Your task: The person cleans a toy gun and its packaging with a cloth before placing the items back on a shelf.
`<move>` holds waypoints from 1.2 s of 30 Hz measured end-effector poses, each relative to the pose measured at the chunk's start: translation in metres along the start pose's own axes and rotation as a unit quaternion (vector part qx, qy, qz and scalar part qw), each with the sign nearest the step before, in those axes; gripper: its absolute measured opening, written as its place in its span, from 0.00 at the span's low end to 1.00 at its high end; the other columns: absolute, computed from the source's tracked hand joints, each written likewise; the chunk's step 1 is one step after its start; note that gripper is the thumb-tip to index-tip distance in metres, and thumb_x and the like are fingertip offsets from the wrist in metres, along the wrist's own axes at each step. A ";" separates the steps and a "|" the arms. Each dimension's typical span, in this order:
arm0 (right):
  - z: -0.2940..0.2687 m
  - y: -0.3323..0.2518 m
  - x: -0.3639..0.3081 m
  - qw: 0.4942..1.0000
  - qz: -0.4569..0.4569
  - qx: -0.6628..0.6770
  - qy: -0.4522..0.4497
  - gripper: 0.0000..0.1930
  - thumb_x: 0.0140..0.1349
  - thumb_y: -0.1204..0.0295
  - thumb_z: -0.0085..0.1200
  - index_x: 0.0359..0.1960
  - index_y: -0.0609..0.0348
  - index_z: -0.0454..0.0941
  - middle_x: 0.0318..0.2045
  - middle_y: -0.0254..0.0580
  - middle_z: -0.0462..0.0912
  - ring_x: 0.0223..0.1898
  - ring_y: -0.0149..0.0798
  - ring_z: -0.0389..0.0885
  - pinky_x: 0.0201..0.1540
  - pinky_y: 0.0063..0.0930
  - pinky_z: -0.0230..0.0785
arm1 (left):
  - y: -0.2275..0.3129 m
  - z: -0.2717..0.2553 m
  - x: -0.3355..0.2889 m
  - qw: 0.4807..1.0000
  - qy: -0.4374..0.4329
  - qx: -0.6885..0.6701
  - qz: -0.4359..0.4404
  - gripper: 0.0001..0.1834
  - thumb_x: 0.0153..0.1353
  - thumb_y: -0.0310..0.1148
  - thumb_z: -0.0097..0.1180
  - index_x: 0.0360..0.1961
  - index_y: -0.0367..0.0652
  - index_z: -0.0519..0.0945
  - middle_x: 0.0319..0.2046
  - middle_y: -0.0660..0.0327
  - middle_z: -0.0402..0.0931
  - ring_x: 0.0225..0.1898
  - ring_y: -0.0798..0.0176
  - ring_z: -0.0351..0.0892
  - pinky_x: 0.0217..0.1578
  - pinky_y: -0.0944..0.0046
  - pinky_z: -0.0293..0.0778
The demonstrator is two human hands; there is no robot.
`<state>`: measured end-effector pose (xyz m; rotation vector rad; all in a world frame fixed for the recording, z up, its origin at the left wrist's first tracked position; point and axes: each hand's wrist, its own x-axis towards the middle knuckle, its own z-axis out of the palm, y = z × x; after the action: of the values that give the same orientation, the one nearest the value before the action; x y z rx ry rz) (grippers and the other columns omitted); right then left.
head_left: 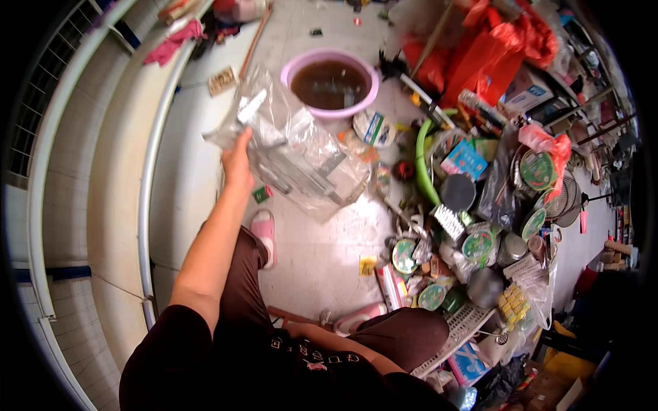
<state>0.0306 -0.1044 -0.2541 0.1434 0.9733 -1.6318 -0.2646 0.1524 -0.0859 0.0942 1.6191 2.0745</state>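
One clear plastic bag (301,161), near left of pink basin (336,112); left hand (238,164), nearer one, pinches its left edge. Long axis slants down-right from grip. Right hand hidden, grip cannot be told. Blue packet (465,159), right of basin: print too small to read.
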 end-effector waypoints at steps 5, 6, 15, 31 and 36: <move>-0.040 -0.021 -0.027 0.975 -0.035 -0.055 0.213 0.20 0.59 0.64 0.54 0.53 0.53 0.72 0.37 0.42 0.82 0.31 0.34 0.80 0.31 0.34 0.73 | 0.021 0.015 -0.031 0.997 -0.038 -0.059 0.010 0.23 0.52 0.33 0.63 0.48 0.32 0.74 0.46 0.60 0.75 0.48 0.65 0.71 0.51 0.66 0.64; -0.044 -0.030 -0.055 0.956 -0.057 -0.028 0.288 0.16 0.61 0.64 0.52 0.48 0.56 0.74 0.31 0.42 0.82 0.28 0.34 0.80 0.28 0.30 0.73 | 0.027 0.011 -0.037 0.997 -0.030 -0.064 0.016 0.23 0.53 0.32 0.62 0.48 0.32 0.74 0.47 0.60 0.74 0.49 0.66 0.71 0.51 0.66 0.64; 0.027 -0.047 -0.251 0.602 -0.497 0.350 0.518 0.22 0.67 0.54 0.37 0.46 0.60 0.74 0.33 0.41 0.81 0.29 0.33 0.79 0.32 0.25 0.72 | 0.059 -0.013 -0.154 0.950 -0.241 0.042 0.193 0.12 0.51 0.29 0.63 0.36 0.37 0.78 0.34 0.65 0.78 0.35 0.71 0.74 0.39 0.69 0.70; 0.152 -0.062 -0.278 0.550 -0.660 0.416 0.298 0.27 0.51 0.73 0.46 0.57 0.67 0.63 0.49 0.52 0.75 0.48 0.46 0.75 0.53 0.37 0.68 | 0.132 -0.095 -0.260 0.447 -0.498 0.116 0.734 0.15 0.55 0.31 0.56 0.44 0.57 0.81 0.45 0.67 0.73 0.46 0.66 0.73 0.48 0.62 0.71; 0.101 -0.062 -0.296 0.575 -0.569 0.361 0.464 0.25 0.48 0.75 0.50 0.52 0.66 0.70 0.44 0.45 0.78 0.44 0.41 0.77 0.52 0.33 0.68 | 0.126 -0.091 -0.209 0.427 -0.492 0.236 0.721 0.18 0.56 0.34 0.54 0.48 0.68 0.79 0.51 0.66 0.70 0.54 0.65 0.68 0.54 0.60 0.66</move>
<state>0.1126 0.0527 0.0106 1.2795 1.1245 -3.2945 -0.1583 -0.0383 0.0559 3.0759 0.9983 1.2247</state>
